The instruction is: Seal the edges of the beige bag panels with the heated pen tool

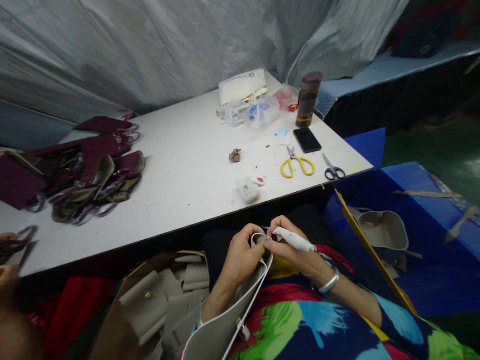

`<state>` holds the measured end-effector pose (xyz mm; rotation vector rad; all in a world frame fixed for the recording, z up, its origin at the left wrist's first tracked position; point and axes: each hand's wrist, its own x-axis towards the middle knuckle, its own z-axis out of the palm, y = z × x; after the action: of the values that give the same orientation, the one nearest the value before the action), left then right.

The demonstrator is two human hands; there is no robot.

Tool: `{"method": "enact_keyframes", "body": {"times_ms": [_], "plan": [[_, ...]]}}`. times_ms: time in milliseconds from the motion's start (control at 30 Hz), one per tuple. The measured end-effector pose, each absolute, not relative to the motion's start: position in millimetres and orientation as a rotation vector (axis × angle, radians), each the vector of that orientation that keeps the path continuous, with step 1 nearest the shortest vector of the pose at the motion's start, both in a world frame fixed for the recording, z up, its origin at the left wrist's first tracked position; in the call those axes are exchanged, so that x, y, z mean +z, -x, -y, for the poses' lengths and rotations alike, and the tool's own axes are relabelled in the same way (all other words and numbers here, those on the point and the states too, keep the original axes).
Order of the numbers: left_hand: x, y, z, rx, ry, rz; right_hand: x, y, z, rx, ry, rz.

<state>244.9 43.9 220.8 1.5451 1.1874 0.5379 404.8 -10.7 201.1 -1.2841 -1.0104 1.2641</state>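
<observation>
Below the table's front edge, over my lap, my left hand [240, 257] is closed on the top edge of a beige bag piece [221, 327] that runs down past my wrist. My right hand [296, 250] is closed in a pinch right beside it, touching the same edge. Its forefinger is wrapped in white tape and a silver bangle sits on the wrist. Whether a needle is between the fingers is too small to see.
The white table [187, 165] carries maroon bag pieces [75, 170] at left, yellow scissors [297, 165], small black scissors [333, 172], a phone [307, 140], a brown bottle [308, 99] and plastic bags. Beige pieces fill a box [165, 295] at lower left. Blue sheeting [431, 235] lies to the right.
</observation>
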Motion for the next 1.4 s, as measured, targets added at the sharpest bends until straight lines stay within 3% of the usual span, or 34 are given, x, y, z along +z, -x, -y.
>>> {"method": "enact_keyframes", "body": {"times_ms": [767, 1000, 1400], "plan": [[215, -232, -48, 0.422, -1.522, -0.941, 187, -422, 18, 1.194, 1.225, 1.367], [213, -232, -46, 0.510, -1.407, -0.947, 188, -408, 19, 1.039, 1.348, 1.347], [220, -191, -45, 0.597, -1.318, -0.953, 186, -405, 23, 1.046, 1.362, 1.307]]}}
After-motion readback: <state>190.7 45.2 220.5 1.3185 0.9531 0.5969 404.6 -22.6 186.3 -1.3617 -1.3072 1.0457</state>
